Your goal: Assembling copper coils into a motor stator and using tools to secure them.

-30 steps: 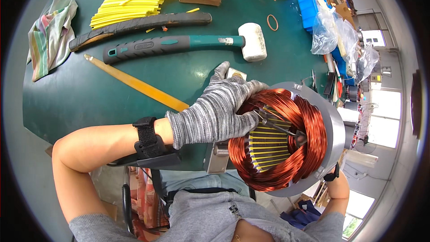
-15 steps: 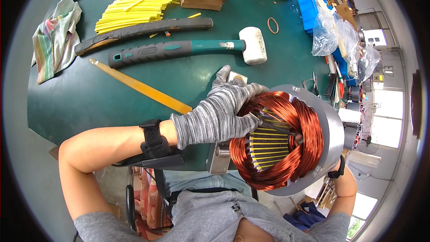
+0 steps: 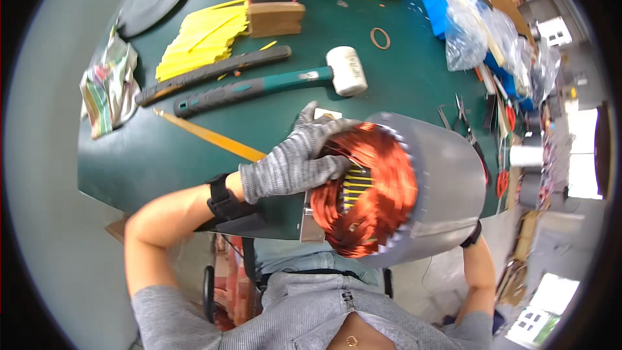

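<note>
A motor stator (image 3: 447, 185) with a grey cylindrical housing is tilted at the table's front edge, its copper wire winding (image 3: 395, 188) turned toward my left side. My left hand (image 3: 295, 159), in a grey knitted glove, grips the upper left of the winding, thumb at the inner opening and fingers over the outside. Inside, yellow strips (image 3: 358, 188) line the dark slots. The copper is smeared by motion. My right forearm (image 3: 477, 266) reaches up behind the housing, which hides the right hand. Below my left hand, a metal block (image 3: 311, 225) stands against the winding.
Across the green table (image 3: 259, 116) lie a white-headed mallet (image 3: 348, 71), a dark bar (image 3: 214, 74), a yellow flat strip (image 3: 214, 136) and yellow strips (image 3: 201, 39). A cloth (image 3: 110, 87) is at left. Pliers (image 3: 468, 123) and blue bins (image 3: 433, 0) are at right.
The stator has turned, showing more of its grey side and less of its bore. A fingertip and dark rod seen inside before are now hidden. The whole view has shifted.
</note>
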A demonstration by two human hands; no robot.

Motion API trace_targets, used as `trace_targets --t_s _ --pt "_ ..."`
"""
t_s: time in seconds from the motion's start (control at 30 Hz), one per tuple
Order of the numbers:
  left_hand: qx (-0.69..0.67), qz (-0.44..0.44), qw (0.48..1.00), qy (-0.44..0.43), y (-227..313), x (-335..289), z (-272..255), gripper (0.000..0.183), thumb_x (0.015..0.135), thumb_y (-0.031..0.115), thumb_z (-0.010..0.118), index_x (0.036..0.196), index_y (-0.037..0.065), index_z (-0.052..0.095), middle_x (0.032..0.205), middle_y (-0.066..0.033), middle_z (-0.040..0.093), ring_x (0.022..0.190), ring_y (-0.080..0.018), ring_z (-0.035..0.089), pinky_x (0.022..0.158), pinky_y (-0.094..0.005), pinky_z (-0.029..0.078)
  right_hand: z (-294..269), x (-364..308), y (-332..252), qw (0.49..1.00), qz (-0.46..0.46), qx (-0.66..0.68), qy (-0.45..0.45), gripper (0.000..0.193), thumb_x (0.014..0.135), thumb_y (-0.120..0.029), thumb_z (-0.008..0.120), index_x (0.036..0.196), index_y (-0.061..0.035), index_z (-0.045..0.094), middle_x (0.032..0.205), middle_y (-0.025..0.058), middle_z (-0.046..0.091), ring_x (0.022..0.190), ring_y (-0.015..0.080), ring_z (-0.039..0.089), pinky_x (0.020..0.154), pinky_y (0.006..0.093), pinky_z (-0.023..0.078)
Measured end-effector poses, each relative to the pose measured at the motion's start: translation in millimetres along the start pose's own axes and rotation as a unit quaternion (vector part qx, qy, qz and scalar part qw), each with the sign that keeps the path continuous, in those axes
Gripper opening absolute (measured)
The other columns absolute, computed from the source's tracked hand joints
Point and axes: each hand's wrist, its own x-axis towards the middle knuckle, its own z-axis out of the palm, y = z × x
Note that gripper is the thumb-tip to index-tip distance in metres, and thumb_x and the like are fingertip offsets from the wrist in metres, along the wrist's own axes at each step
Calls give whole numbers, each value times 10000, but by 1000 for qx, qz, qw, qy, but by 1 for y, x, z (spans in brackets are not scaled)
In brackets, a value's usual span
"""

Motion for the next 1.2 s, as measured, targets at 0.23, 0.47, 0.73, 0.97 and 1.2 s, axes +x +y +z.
trace_targets --t_s 0.23,0.47,0.73,0.97,1.2 --pt "58 -11 969 242 112 39 36 581 746 101 400 1311 -30 355 1303 -197 417 1238 -297 369 1052 -402 258 -57 -117 10 992 79 -63 -77 230 694 -321 635 778 -110 596 656 100 566 632 277 582 583 384 437" --pt "599 -14 798 60 169 43 81 636 928 530 209 1093 26 561 1145 -222 550 1090 -409 503 968 -495 339 -34 -98 33 997 -78 17 17 310 758 -381 607 869 -91 605 659 97 598 623 301 611 552 394 487" --pt "598 -8 791 126 155 37 91 617 928 507 165 1109 32 515 1143 -213 537 1042 -383 529 925 -506 371 -23 -123 66 998 -1 1 -59 402 817 -496 516 817 -96 561 611 91 596 585 286 623 498 384 484" --pt "579 -19 801 151 157 30 87 654 923 538 196 1180 12 488 1218 -247 481 1139 -379 472 982 -509 356 -35 -139 73 997 -5 -50 -52 379 741 -519 605 657 -156 535 564 16 538 515 213 554 491 350 405" --pt "543 -20 824 162 146 33 96 637 933 510 239 1186 -18 490 1249 -269 455 1182 -365 442 1011 -498 349 -56 -154 75 992 54 -61 -100 347 662 -529 656 630 -203 544 552 -11 500 498 188 514 501 344 373"
